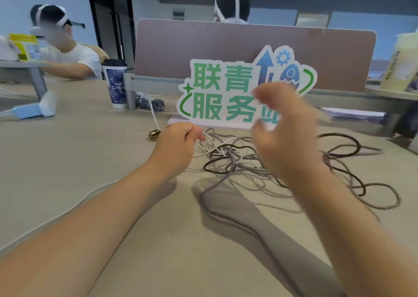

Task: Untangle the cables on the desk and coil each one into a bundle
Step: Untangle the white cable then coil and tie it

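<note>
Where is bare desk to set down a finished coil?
Bare desk lies left of the left hand, between the cup and the white cable under that forearm. More lies between the two forearms at the near edge. Crowded: the tangle before the sign, and dark loops to its right.

White cable point(212, 143), grey cable point(235, 161), dark cable point(339, 134) tangled in one heap on desk point(90, 161); dark loops sprawl right.

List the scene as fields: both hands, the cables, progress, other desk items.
left hand: pinches the white cable at the tangle's left edge
right hand: raised over the tangle, motion-blurred, fingers loosely curved, nothing visibly held
tangle: grey, dark and white strands knotted together on the desk
progress: nothing in the tangle coiled yet
other: green-lettered sign behind the tangle; patterned paper cup far left
</note>
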Motion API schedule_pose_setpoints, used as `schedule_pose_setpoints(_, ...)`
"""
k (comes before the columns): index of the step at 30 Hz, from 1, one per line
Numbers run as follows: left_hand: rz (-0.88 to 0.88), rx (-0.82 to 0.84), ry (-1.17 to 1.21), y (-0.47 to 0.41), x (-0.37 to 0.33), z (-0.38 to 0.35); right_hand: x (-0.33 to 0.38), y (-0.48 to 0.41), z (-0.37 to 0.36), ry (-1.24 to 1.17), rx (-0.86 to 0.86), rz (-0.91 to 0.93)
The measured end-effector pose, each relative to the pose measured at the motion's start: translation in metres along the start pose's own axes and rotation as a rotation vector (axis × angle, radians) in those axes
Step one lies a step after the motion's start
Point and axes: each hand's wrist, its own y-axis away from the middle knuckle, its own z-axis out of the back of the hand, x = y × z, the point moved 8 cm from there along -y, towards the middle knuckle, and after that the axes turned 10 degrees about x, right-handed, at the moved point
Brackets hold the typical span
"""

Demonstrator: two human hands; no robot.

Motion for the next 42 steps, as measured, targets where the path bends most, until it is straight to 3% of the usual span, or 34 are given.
schedule_pose_setpoints(2, -0.056, 0.006, 0.022, 0.001, -0.009, 0.000, -0.008, 0.017, -0.077, 0.121, 0.494, -0.093)
schedule_pose_setpoints(3, -0.084, -0.006, 0.040, 0.002, -0.013, 0.002, -0.023, 0.025, -0.098, 0.128, 0.621, -0.180)
schedule_pose_setpoints(5, -0.130, -0.066, 0.055, 0.005, -0.019, 0.012, -0.056, 0.030, -0.106, 0.119, 0.677, -0.328)
schedule_pose_setpoints(10, 0.060, -0.338, 0.029, 0.002, 0.009, 0.056, -0.115, 0.021, -0.045, 0.143, 0.285, -0.527)
schedule_pose_setpoints(16, 0.242, -0.365, -0.025, 0.002, 0.044, 0.061, -0.172, 0.051, -0.007, -0.070, -0.058, -0.936)
schedule_pose_setpoints(19, 0.328, -0.489, -0.003, 0.007, 0.054, 0.076, -0.195, 0.073, 0.025, -0.129, -0.319, -1.099)
schedule_pose_setpoints(21, 0.428, -0.574, 0.035, 0.014, 0.070, 0.092, -0.211, 0.091, 0.038, -0.250, -0.405, -1.199)
schedule_pose_setpoints(23, 0.511, -0.471, -0.008, 0.011, 0.089, 0.089, -0.220, 0.097, 0.043, -0.234, -0.361, -1.247)
schedule_pose_setpoints(26, 0.651, -0.054, -0.232, 0.003, 0.109, 0.051, -0.216, 0.085, 0.031, -0.144, -0.187, -1.242)
schedule_pose_setpoints(28, 0.662, 0.044, -0.332, 0.002, 0.100, 0.035, -0.202, 0.074, 0.027, 0.049, -0.114, -1.191)
schedule_pose_setpoints(31, 0.387, 0.115, -0.324, -0.005, 0.061, 0.012, -0.154, 0.044, 0.025, 0.286, -0.123, -0.869)
schedule_pose_setpoints(33, 0.206, 0.253, -0.238, 0.000, 0.036, -0.013, -0.116, 0.024, -0.001, 0.201, 0.010, -0.549)
schedule_pose_setpoints(36, 0.028, 0.447, -0.357, 0.006, 0.016, -0.039, -0.070, 0.018, -0.047, 0.056, 0.296, -0.300)
schedule_pose_setpoints(39, 0.036, 0.521, -0.428, 0.004, 0.019, -0.040, -0.051, 0.030, -0.087, 0.040, 0.548, -0.149)
schedule_pose_setpoints(42, 0.065, 0.421, -0.257, 0.002, 0.017, -0.024, -0.062, 0.046, -0.110, 0.026, 0.749, -0.227)
